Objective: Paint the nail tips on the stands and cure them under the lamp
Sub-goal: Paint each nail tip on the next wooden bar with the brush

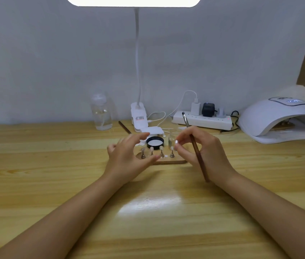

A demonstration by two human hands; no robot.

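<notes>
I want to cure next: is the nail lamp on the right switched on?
On: the nail lamp has a lit display on top, digits unreadable. Whether its bulbs glow, cannot tell.

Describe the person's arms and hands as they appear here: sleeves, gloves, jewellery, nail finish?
Both forearms are bare up to the frame edge: no sleeves in view. No gloves, watch, bracelets or rings show on the left hand or the right hand. One fingernail on the right hand looks glossy and pale, possibly polished. The left hand's fingertips are motion-blurred, so its nails cannot be judged.
</notes>
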